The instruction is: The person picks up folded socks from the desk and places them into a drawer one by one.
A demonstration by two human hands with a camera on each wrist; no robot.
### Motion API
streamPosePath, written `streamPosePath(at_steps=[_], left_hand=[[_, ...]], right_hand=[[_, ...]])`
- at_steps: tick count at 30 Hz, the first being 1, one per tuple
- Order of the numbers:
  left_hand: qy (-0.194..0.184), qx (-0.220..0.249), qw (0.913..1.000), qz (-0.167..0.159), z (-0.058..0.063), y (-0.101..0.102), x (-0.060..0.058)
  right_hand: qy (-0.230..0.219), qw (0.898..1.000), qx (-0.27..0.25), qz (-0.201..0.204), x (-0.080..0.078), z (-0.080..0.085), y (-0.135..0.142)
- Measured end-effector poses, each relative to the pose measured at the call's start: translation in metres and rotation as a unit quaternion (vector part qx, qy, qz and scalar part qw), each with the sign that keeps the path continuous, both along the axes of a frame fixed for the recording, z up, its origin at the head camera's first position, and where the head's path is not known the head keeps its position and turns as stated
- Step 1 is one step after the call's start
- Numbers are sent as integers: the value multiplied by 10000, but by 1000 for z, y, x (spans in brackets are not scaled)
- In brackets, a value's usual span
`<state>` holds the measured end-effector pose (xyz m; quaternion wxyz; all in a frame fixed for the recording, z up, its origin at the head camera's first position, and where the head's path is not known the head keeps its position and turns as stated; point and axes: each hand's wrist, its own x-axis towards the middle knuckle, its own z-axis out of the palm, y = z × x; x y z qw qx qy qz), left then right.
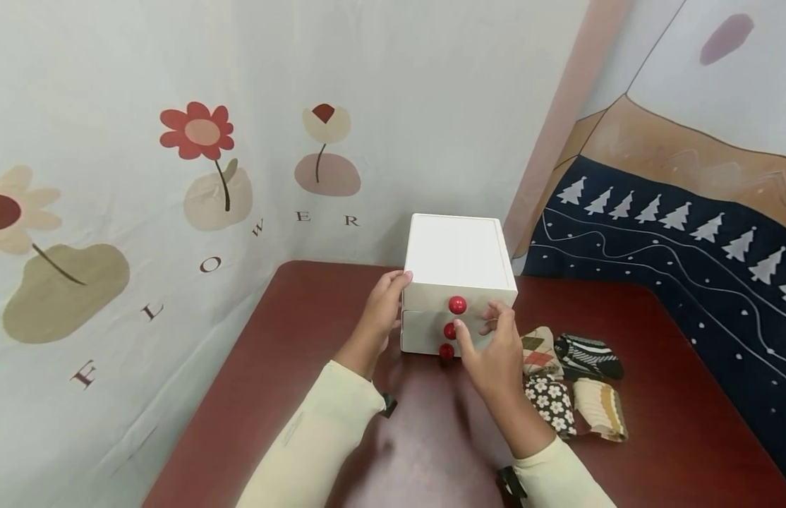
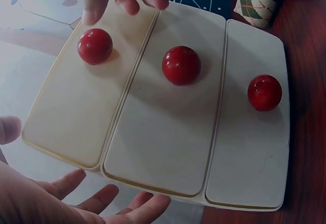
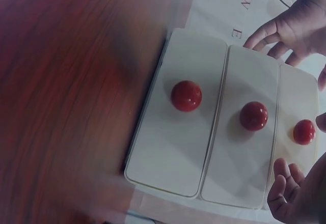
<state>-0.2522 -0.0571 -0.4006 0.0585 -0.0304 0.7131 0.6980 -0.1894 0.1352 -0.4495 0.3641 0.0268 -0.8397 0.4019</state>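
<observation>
A small white three-drawer cabinet (image 1: 459,250) stands on the table, with a round red knob on each drawer: top knob (image 1: 457,305), middle knob (image 2: 181,65) and bottom knob (image 3: 186,95). All three drawer fronts look closed in the wrist views. My left hand (image 1: 383,307) is at the cabinet's left side, thumb by the top edge and fingers spread along the side wall. In front of the drawers is my right hand (image 1: 499,353), its thumb and fingers apart near the top knob, with nothing between them.
Right of the cabinet lie folded socks: an argyle one (image 1: 537,353), a black patterned one (image 1: 588,355), a black-and-white floral one (image 1: 550,403) and a cream ribbed one (image 1: 597,407). The reddish-brown table (image 1: 266,395) meets flower-printed fabric (image 1: 380,127) behind and mountain-printed fabric (image 1: 672,247) at right.
</observation>
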Motion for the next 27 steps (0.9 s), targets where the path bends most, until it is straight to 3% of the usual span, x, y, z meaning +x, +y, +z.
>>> streamPosePath(at_steps=[17, 27], left_hand=[[-236, 246, 9994, 117, 3, 4, -7], [-253, 160, 9995, 32, 1, 4, -6]], right_hand=[[231, 9994, 151, 190, -22, 10, -11], [208, 9992, 65, 323, -25, 6, -16]])
